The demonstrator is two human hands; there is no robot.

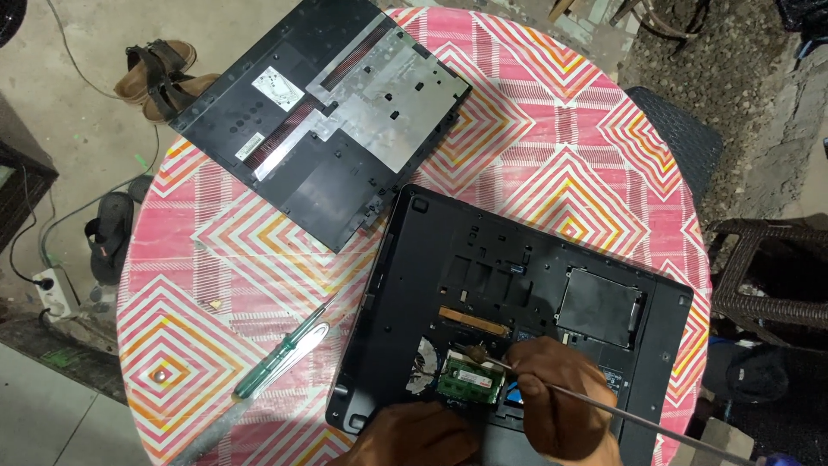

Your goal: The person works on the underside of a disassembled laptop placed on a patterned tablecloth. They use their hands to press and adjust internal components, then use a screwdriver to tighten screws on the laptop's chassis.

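Right hand [556, 401] grips a thin metal rod [621, 414] over the opened laptop's [517, 267] green memory module [470, 381]; left hand's [414, 436] grip unclear.

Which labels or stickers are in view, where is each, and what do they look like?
White label: squarish, tilted, upper left of the detached laptop bottom cover.
Second white label: narrow strip, near that cover's left edge.
Pale sticker: small, on the opened laptop base, just right of the right hand; partly hidden.
Memory module: green, with a pale label, by the left hand.
No packages, signs or screens.
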